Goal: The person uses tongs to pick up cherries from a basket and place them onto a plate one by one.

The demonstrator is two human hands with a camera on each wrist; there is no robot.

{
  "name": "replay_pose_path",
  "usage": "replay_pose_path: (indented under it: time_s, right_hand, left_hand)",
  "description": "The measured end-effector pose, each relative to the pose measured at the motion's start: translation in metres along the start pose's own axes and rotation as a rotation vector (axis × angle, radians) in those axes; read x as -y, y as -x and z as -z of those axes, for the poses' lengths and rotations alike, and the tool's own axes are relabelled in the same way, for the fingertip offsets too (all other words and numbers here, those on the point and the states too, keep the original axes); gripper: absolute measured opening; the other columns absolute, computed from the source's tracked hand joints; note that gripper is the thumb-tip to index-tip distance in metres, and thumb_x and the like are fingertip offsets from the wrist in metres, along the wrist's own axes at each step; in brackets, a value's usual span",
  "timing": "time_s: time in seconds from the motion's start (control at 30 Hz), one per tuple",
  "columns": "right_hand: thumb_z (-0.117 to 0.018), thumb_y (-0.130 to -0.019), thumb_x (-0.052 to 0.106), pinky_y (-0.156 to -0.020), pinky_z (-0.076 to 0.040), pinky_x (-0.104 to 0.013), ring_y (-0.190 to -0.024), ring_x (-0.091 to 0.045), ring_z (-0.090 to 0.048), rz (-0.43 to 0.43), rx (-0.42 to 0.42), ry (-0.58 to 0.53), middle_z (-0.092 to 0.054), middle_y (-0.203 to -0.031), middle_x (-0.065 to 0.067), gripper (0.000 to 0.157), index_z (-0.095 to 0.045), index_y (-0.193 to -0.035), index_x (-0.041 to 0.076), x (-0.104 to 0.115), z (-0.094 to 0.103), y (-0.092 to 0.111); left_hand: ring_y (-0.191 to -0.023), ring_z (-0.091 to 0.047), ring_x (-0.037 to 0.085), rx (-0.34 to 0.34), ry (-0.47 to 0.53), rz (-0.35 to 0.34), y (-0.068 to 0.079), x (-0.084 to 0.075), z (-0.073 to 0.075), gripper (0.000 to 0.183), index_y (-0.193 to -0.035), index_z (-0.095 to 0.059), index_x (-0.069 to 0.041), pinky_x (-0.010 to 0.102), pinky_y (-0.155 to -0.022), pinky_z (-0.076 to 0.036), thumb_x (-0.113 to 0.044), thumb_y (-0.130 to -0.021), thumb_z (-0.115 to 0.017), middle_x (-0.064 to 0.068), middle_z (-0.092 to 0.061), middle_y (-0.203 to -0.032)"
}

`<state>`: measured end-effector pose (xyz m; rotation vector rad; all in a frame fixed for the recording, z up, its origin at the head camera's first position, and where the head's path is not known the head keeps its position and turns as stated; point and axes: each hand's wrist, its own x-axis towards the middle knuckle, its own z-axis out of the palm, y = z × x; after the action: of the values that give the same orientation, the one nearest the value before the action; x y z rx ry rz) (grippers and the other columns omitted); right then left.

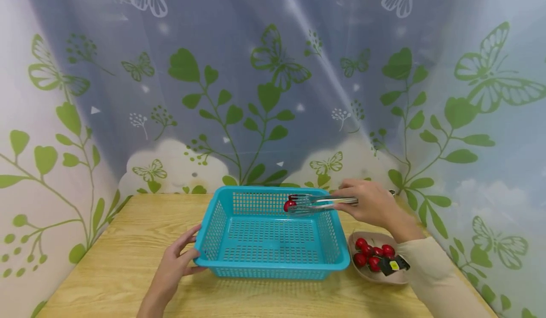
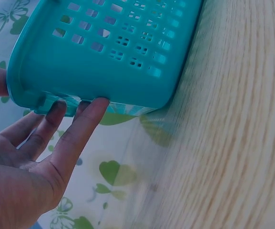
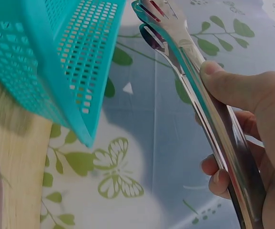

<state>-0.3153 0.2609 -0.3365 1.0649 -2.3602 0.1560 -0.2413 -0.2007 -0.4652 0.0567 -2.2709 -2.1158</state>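
Note:
A turquoise plastic basket point(image 1: 273, 261) with a lattice of holes stands on the table. At its left side, my left hand point(image 1: 172, 256) rests spread fingers against the rim and outer wall; in the left wrist view the fingers point(image 2: 77, 136) look fairly straight. My right hand point(image 1: 367, 204) grips metal tongs point(image 3: 204, 95), thumb on one arm, fingers round the other. Over the basket's back right part, the tong ends hold a red cherry point(image 1: 289, 206). More red shows behind the upper tong head; I cannot tell whether it is a second cherry.
A beige dish point(image 1: 398, 281) with several red cherries point(image 1: 374, 262) sits right of the basket, partly under my right forearm. A small black device point(image 1: 393, 265) with a yellow mark shows at that wrist. Behind the wooden table point(image 1: 141, 218) hangs a curtain point(image 1: 315, 133) printed with leaves and butterflies.

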Motion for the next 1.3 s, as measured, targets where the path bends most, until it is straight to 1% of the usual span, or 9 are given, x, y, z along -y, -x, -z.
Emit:
replay_pose_path:
  time_s: [0.2,0.5,0.6,0.7,0.77,0.8,0.93,1.1,1.3]
  right_hand:
    - [-0.086,-0.08,0.024,-0.046,-0.03,-0.014,-0.06,0.002,-0.047,0.012,-0.063,0.044,-0.069,-0.088,0.007,0.027,-0.083,-0.107,0.021,-0.005,0.014,0.017]
    - [-0.09,-0.071,0.016,-0.045,-0.03,-0.012,-0.059,0.009,-0.04,0.015,-0.137,0.074,-0.067,-0.088,0.01,0.037,-0.082,-0.106,0.022,-0.015,0.031,0.052]
    - [-0.09,-0.071,0.016,-0.045,-0.033,-0.012,-0.059,0.008,-0.045,0.003,-0.144,0.081,-0.069,-0.089,0.008,0.036,-0.082,-0.105,0.021,-0.019,0.035,0.062]
    - [-0.089,-0.073,0.019,-0.046,-0.039,-0.015,-0.06,0.0,-0.054,0.003,-0.166,0.101,-0.072,-0.091,0.004,0.032,-0.083,-0.104,0.019,-0.023,0.039,0.072]
    - [-0.082,-0.085,0.033,-0.045,-0.041,-0.017,-0.062,-0.005,-0.059,0.007,-0.188,0.112,-0.073,-0.092,0.002,0.024,-0.083,-0.104,0.018,-0.026,0.04,0.078]
    - [-0.077,-0.09,0.04,-0.045,-0.042,-0.018,-0.063,-0.007,-0.06,0.01,-0.199,0.116,-0.073,-0.093,0.002,0.027,-0.083,-0.104,0.018,-0.027,0.041,0.08]
    - [-0.044,-0.101,0.061,-0.043,-0.04,-0.016,-0.061,-0.008,-0.06,0.013,-0.245,0.127,-0.073,-0.092,0.003,0.059,-0.083,-0.103,0.017,-0.032,0.043,0.09]
    - [-0.039,-0.101,0.064,-0.04,-0.032,-0.013,-0.055,-0.002,-0.053,-0.007,-0.277,0.128,-0.071,-0.086,0.003,0.066,-0.083,-0.097,0.015,-0.038,0.042,0.104]
    - [-0.038,-0.1,0.066,-0.04,-0.023,-0.009,-0.056,0.009,-0.041,-0.03,-0.241,0.129,-0.067,-0.081,0.005,0.069,-0.083,-0.094,0.015,-0.047,0.037,0.124]
  left_hand:
    - [-0.115,-0.068,0.031,0.001,-0.004,-0.003,-0.001,0.0,0.0,0.065,-0.158,-0.043,-0.019,0.047,-0.082,-0.068,-0.001,-0.095,-0.051,0.022,-0.044,-0.148]
    - [-0.114,-0.068,0.03,0.002,0.011,0.006,0.001,0.001,0.0,0.065,-0.158,-0.043,-0.017,0.047,-0.082,-0.068,-0.001,-0.095,-0.051,0.022,-0.043,-0.148]
    - [-0.114,-0.068,0.031,0.002,0.011,0.006,0.0,0.002,0.0,0.065,-0.158,-0.043,-0.017,0.047,-0.082,-0.068,-0.001,-0.095,-0.051,0.023,-0.044,-0.148]
    - [-0.114,-0.068,0.031,0.008,0.008,0.001,0.0,0.002,0.001,0.065,-0.158,-0.042,-0.017,0.047,-0.082,-0.068,-0.001,-0.096,-0.05,0.023,-0.044,-0.148]
    - [-0.114,-0.068,0.031,0.011,0.008,-0.004,0.0,0.002,0.001,0.065,-0.158,-0.042,-0.017,0.047,-0.082,-0.068,-0.001,-0.096,-0.05,0.023,-0.044,-0.148]
    - [-0.114,-0.068,0.031,0.012,0.007,-0.006,0.0,0.002,0.001,0.065,-0.158,-0.042,-0.017,0.047,-0.082,-0.068,-0.001,-0.096,-0.05,0.023,-0.044,-0.148]
    - [-0.114,-0.069,0.032,0.013,0.003,-0.013,0.001,0.002,0.001,0.065,-0.158,-0.042,-0.017,0.047,-0.083,-0.068,-0.001,-0.096,-0.05,0.024,-0.043,-0.148]
    - [-0.114,-0.068,0.032,0.007,0.004,-0.007,0.0,0.001,0.002,0.065,-0.158,-0.043,-0.019,0.048,-0.083,-0.068,-0.001,-0.095,-0.05,0.022,-0.044,-0.147]
    - [-0.114,-0.069,0.032,0.015,0.008,-0.019,0.001,0.001,0.002,0.065,-0.158,-0.042,-0.017,0.048,-0.083,-0.067,-0.001,-0.095,-0.05,0.024,-0.044,-0.148]
